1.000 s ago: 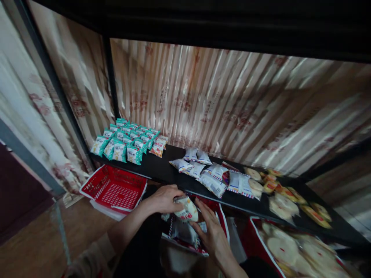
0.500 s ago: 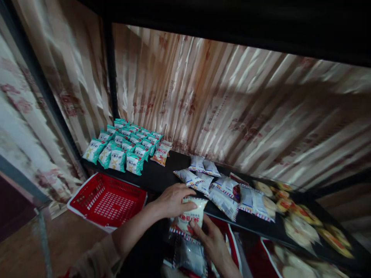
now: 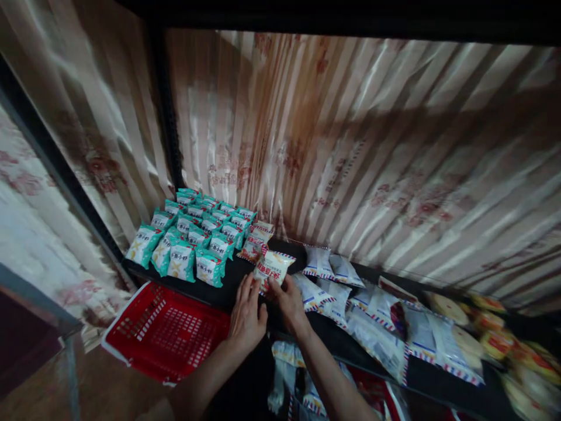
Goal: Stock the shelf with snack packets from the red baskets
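A cream snack bag (image 3: pixel 272 266) with red lettering and striped ends is above the black shelf, tilted. My right hand (image 3: pixel 287 298) pinches its lower right edge with thumb and fingers. Beside the bag's lower left corner, my left hand (image 3: pixel 248 313) has its fingers stretched out; whether the fingertips touch the bag I cannot tell. Just behind stands another red-lettered snack bag (image 3: pixel 254 241) at the end of the rows of teal-and-white snack bags (image 3: pixel 182 257). To the right of my right hand lie several pale snack bags (image 3: pixel 335 298) with striped edges.
An open red basket (image 3: pixel 184 324) sits below the shelf at left. Under my right forearm are more bagged snacks (image 3: pixel 289 354). Round pale packs (image 3: pixel 447 307) and yellow-red packs (image 3: pixel 499 339) lie at the shelf's right. A black upright post (image 3: pixel 164 117) and draped curtain (image 3: pixel 280 128) bound the shelf.
Both hands have moved from in front of the shelf, up and over it, bringing the cream bag near the standing red-lettered one. My left hand has come off the bag's top. The view has shifted.
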Action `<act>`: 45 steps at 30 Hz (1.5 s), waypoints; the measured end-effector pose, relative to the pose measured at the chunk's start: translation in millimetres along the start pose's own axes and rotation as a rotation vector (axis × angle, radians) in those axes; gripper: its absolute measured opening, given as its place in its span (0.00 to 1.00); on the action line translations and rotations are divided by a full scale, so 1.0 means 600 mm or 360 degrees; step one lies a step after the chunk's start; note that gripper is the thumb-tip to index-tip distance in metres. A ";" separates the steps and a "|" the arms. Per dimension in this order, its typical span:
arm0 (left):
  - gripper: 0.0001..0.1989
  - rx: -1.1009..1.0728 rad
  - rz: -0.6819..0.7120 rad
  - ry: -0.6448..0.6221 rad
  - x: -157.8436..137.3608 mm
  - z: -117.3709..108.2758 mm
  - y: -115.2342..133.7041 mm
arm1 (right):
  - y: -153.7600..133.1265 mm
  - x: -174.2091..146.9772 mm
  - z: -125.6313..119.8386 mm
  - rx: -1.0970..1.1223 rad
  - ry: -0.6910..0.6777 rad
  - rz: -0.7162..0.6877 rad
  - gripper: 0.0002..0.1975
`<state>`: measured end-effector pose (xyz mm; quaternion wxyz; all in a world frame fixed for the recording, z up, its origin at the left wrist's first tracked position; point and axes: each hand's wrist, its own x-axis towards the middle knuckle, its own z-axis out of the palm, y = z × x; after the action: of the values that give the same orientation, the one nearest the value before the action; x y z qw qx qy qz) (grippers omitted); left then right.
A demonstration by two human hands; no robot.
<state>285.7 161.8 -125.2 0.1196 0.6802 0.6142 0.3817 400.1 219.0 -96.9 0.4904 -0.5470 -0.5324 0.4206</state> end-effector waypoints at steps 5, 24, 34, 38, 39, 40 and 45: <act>0.31 0.0112 -0.0049 -0.0023 0.035 0.017 -0.039 | 0.012 0.055 0.049 0.0261 -0.0093 0.0119 0.23; 0.33 0.0229 0.0027 0.0146 0.086 0.055 -0.098 | 0.078 0.131 0.109 -0.0187 0.0117 -0.0013 0.23; 0.31 0.0381 -0.0012 0.0073 0.090 0.055 -0.093 | 0.050 0.111 0.099 -0.0771 0.0132 -0.0267 0.21; 0.31 0.0438 -0.0017 0.0025 0.089 0.049 -0.089 | 0.020 0.076 0.035 -0.1060 0.0138 -0.0734 0.18; 0.31 0.0454 -0.0022 0.0019 0.089 0.048 -0.088 | 0.014 0.067 0.013 -0.1143 0.0153 -0.0810 0.18; 0.31 0.0470 -0.0023 0.0018 0.089 0.048 -0.087 | 0.008 0.058 -0.010 -0.1238 0.0175 -0.0855 0.17; 0.33 0.0548 -0.0046 -0.0021 0.089 0.049 -0.083 | 0.006 0.019 -0.110 -0.1684 0.0264 -0.0729 0.22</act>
<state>265.8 231.4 -156.6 0.0108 0.6842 0.6796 0.2645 466.2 224.9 -88.7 0.2688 -0.6198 -0.7346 -0.0637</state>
